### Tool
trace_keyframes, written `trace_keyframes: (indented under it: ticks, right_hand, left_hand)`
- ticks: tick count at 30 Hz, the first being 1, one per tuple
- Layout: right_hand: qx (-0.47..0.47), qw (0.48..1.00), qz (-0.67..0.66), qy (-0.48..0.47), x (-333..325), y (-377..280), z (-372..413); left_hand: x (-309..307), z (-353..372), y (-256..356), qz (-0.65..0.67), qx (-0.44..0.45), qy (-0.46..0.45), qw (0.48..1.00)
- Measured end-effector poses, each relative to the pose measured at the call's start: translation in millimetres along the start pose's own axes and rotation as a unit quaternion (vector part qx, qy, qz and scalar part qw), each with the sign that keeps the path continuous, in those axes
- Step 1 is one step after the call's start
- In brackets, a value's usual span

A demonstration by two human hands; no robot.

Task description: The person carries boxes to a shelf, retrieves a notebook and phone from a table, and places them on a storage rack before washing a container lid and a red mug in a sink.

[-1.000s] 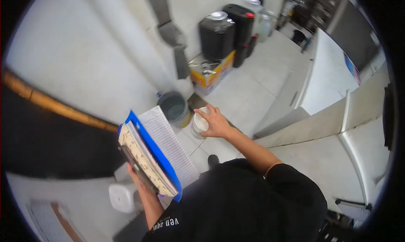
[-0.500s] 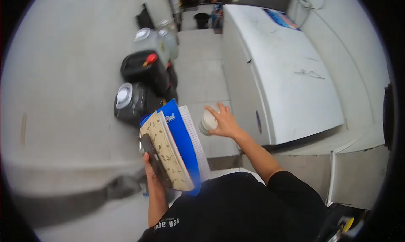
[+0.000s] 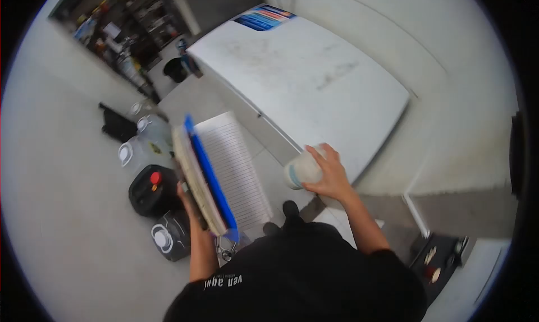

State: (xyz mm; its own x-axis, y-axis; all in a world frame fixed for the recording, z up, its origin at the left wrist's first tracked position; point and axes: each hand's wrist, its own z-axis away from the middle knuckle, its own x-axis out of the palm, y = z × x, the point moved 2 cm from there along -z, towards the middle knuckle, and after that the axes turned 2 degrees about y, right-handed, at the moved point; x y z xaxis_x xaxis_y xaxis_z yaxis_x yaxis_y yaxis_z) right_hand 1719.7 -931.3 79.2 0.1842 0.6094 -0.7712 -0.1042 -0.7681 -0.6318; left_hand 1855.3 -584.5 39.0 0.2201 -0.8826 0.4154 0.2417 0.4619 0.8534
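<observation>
My left hand (image 3: 193, 212) is closed around a stack of stationery held upright on edge: a notebook with a cream cover (image 3: 191, 176), a blue folder (image 3: 212, 182) and a lined paper pad (image 3: 238, 173) that fans out to the right. Below the stack hang some shiny metal rings (image 3: 226, 252), too blurred to name surely. In my right hand (image 3: 335, 179) is a white cup-like container (image 3: 296, 173) with a pale blue band, tilted and gripped from above. It is held in front of the near edge of a white chest freezer (image 3: 314, 75).
Along the left wall stand a dark jug with a white cap (image 3: 177, 240), a black jerrycan with a red cap (image 3: 150, 196) and several clear jugs (image 3: 132, 156). Farther back are a black bucket (image 3: 175, 69) and cluttered shelves (image 3: 146, 19). A black surface (image 3: 441, 260) bears small items at lower right.
The view has turned to the right, so the freezer top fills more of it. The lined pad has spread away from the folder. My right hand has moved right with the container, now near the freezer's edge.
</observation>
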Motion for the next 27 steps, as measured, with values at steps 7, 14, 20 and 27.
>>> trace_keyframes:
  ticks: [7,14,20,27]
  right_hand:
    - [-0.003,0.999,0.015,0.031,27,-41,-136]
    - [-0.098,0.991,-0.025,-0.09,173,-147,-397]
    - [-0.141,0.986,-0.013,-0.084,329,-254,-647]
    - [-0.137,0.984,0.002,-0.111,416,-354,-950]
  left_hand:
    - [60,-105,55,0.214,-0.234,-0.187,0.93]
    - [-3,-313,155,0.26,-0.221,-0.164,0.926]
    - [-84,-576,279,0.265,-0.126,-0.105,0.95]
    - [-107,-880,415,0.269,-0.013,-0.072,0.96]
